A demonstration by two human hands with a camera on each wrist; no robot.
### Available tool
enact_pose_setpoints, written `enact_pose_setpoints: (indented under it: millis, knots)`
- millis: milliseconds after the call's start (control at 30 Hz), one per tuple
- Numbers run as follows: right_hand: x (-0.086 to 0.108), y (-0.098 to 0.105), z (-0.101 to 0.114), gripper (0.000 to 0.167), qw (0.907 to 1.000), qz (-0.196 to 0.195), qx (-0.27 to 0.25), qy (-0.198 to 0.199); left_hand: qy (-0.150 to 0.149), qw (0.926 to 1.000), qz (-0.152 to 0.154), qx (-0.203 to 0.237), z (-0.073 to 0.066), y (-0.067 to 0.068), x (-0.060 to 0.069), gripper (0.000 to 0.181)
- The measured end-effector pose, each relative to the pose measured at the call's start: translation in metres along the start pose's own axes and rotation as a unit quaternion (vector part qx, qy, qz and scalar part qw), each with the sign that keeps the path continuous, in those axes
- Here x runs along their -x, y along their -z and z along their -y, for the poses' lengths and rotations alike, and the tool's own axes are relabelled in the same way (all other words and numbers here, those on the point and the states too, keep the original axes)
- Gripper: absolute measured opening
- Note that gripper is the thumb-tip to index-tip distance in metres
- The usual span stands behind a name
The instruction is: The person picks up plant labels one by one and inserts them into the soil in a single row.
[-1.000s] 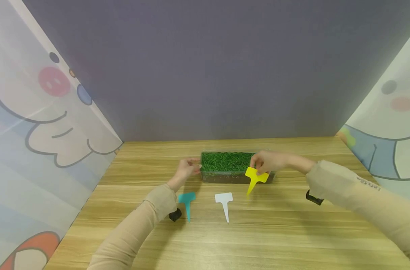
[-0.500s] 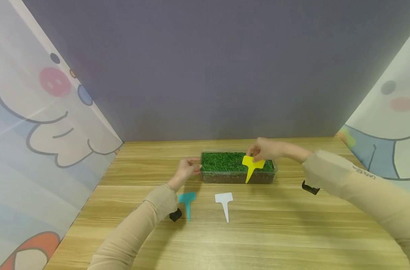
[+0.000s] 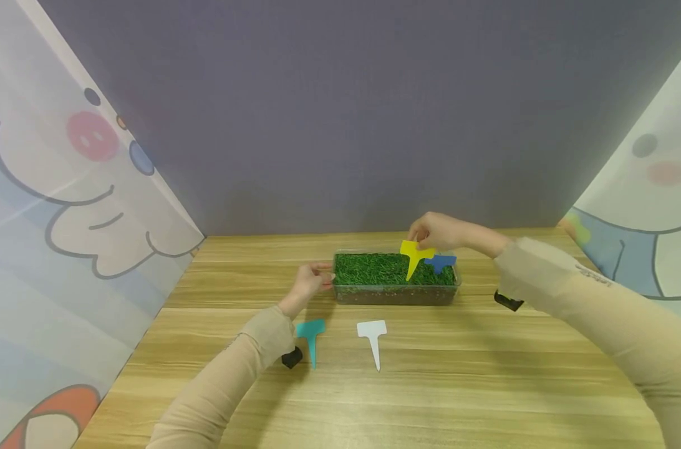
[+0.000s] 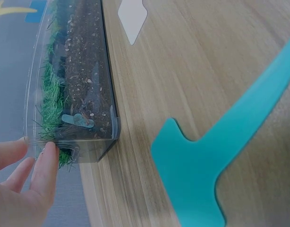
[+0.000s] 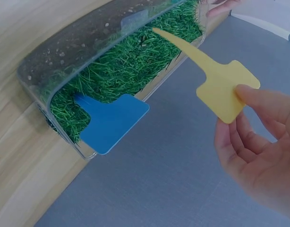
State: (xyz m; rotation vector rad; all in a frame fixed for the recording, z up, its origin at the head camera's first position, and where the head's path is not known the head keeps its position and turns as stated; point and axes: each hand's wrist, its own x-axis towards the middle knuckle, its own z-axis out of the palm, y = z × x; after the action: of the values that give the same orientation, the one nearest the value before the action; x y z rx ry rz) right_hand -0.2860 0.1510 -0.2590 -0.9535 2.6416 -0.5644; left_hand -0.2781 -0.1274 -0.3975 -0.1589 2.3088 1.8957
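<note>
Status, as I judge it: one of four labels set. Blue plant label (image 5: 119, 120): standing in the turf (image 3: 368, 268) at the right end of the clear planter (image 3: 396, 295). Yellow plant label (image 3: 416, 251): pinched in my right grip (image 3: 437, 232), tip over turf, not inserted. My left grip (image 3: 307, 280): fingers extended, touching the planter's left end. Remaining on the table (image 3: 458, 374), near side: teal plant label (image 3: 311, 330), left; white plant label (image 3: 372, 330), right.

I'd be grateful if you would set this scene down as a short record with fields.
Left hand: touching the planter at its left end
Right hand: pinching the yellow tag over the grass
Blue tag: stem in the grass, right end
White tag: on the table
Teal tag: on the table, left of the white one
</note>
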Motion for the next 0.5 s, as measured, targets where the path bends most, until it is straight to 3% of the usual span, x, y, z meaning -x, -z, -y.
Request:
enact_pose_setpoints:
  millis: [500]
  knots:
    - [-0.018, -0.014, -0.013, 0.022, 0.9991, -0.030, 0.008, -0.028, -0.005, 0.9999, -0.001, -0.013, 0.000, 0.000, -0.001, 0.035]
